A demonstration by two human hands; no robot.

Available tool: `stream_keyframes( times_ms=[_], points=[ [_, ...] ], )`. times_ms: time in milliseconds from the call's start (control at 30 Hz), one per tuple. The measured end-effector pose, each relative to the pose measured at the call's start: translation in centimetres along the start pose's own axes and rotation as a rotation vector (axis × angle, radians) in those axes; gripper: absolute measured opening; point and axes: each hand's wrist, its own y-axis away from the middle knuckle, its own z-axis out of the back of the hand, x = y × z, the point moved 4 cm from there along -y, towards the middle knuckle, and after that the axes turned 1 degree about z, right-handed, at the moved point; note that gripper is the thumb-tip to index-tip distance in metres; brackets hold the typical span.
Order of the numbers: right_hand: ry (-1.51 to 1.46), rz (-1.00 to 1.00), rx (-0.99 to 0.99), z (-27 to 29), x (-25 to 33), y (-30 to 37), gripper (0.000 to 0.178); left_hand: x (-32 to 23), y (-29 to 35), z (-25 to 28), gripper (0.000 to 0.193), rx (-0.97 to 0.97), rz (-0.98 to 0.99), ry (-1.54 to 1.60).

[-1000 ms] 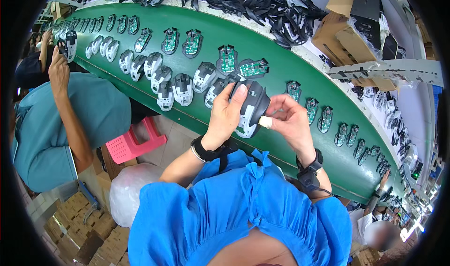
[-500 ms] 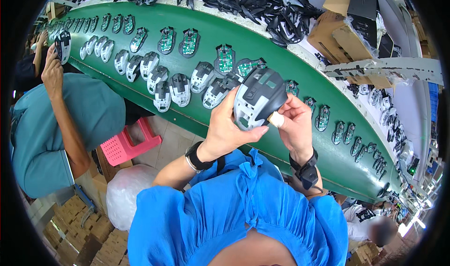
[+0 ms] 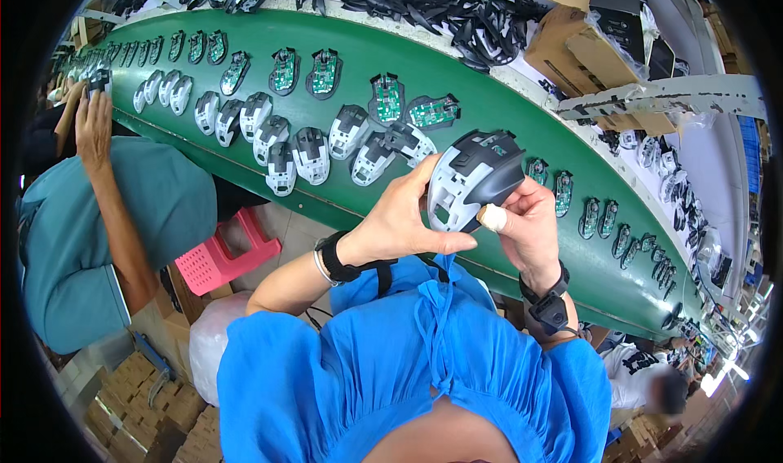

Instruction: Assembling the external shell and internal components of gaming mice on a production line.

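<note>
Between my two hands, above the green belt's near edge, is a computer mouse shell (image 3: 475, 175) in black, grey and white, with cut-outs in its white part. My left hand (image 3: 408, 218) grips its left side, thumb along the lower end. My right hand (image 3: 530, 225), its thumb wrapped in a pale covering, holds the right side; its fingers are partly hidden behind the shell. Just left of the shell, more white-and-black mouse covers (image 3: 373, 160) lie on the belt. Mouse bases with green circuit boards (image 3: 386, 98) rest beyond them.
The green belt (image 3: 269, 35) runs across from left to right. Behind it, a ledge bears a heap of black plastic parts (image 3: 424, 6) and a cardboard box (image 3: 571, 43). At left a co-worker in teal (image 3: 122, 218) sits near a pink stool (image 3: 216, 263).
Both my hands have moved slightly right with the mouse shell, which is now tilted more onto its side. The co-worker's hand at left has lowered a mouse shell toward the belt.
</note>
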Motion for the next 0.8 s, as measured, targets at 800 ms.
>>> stream_keyframes(
  times_ms=[800],
  points=[
    [0.571,0.411,0.549,-6.4,4.1,5.6,0.066,-4.9,7.2,-2.4,0.061,0.183,-0.592,-0.325]
  ],
)
